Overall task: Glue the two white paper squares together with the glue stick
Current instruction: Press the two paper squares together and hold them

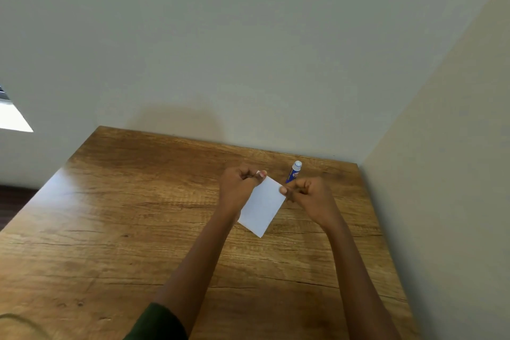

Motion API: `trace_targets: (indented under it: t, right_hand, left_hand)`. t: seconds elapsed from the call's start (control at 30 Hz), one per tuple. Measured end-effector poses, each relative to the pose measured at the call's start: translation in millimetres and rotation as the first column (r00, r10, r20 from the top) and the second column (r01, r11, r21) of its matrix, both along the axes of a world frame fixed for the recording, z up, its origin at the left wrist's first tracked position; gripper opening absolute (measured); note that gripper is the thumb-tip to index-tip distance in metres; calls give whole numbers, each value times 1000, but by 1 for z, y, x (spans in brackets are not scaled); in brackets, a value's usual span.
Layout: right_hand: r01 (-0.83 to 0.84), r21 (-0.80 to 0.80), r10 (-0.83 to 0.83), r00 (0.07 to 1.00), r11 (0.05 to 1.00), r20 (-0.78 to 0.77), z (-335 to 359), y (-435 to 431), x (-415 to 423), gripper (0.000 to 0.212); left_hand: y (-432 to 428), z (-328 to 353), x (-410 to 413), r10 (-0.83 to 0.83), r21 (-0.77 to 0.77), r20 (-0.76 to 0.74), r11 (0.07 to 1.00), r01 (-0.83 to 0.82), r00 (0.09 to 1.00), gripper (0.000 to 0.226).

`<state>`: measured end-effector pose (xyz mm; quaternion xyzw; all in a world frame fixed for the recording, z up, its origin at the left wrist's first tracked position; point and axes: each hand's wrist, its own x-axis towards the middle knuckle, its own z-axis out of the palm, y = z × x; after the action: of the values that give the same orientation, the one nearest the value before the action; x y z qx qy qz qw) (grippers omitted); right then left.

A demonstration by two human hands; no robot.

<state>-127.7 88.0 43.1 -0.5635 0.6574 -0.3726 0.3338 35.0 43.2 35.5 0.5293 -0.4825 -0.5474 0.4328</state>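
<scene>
I hold the white paper [262,207] by its two far corners, just on my side of the glue stick [294,172]. My left hand [238,183] pinches the corner to the left of the glue stick, thumb pressed over curled fingers. My right hand [306,192] pinches the corner nearest the glue stick, and its knuckles hide the stick's near end. The paper sits tilted, one free corner pointing back toward me. I see a single white face and cannot tell whether one square or both are in my grip. The glue stick rests on the wooden table [138,215], blue-bodied, its white cap on and aimed at the wall [248,50] beyond. Far nearer me than the glue stick, a dark green sleeve [160,323] covers my left arm.
</scene>
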Motion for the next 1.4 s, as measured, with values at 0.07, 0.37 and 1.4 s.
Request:
trace_targets:
  t: [0.07,0.37,1.4]
  right_hand:
    - [42,-41,-39,998,998,53,-2,0,4,12]
    - [113,52,-124,935,992,333,-10,4,15,31]
    - [-142,70,142,990,987,3,-3,19,1,70]
  left_hand:
    - [2,1,1,37,36,-43,999,-35,998,13]
    - [8,7,-1,139,91,-134,988,-128,981,14]
    - [-11,5,17,-24,-188,269,979,77,963,11]
